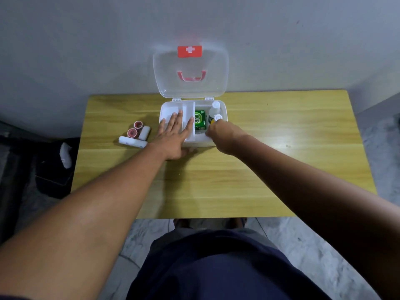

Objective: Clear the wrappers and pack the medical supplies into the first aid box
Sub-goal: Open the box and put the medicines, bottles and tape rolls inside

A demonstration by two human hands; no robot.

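White plastic box (223, 111) sits open at the far middle of the worktop (281, 159), clear lid (190, 66) propped upright toward the wall. Inside: a divider tray (187, 111) with empty compartments on the left, a green carton (199, 120) in the middle, two white-capped bottles (215, 109) at the right wall.

Left hand (173, 135): open, fingers spread flat, palm down over the box's near-left corner and tray. It grips nothing; judged to be steadying the box.

Right hand (218, 132): curled at the box's near-right corner, fingertips at the nearer bottle cap. Whether it grips that bottle or has just let go cannot be told; the fingers hide the contact.

Still outside the box, left of it on the worktop: two red-cored tape rolls (135, 129) and two white bandage rolls (132, 142), clustered and touching one another. No loose wrappers show on the worktop. A white scrap lies on a dark bag (54, 165) on the floor at the left; what it is cannot be told.

Step in hand (judgement): seating the bottles in the right compartment. Packing roughly half done.

Next move (judgement): free the right hand, then fetch the four rolls. The left hand is nearest them. The rolls are round and may roll when nudged, so take them one or two at a time. The empty left compartments look the likely place for them.
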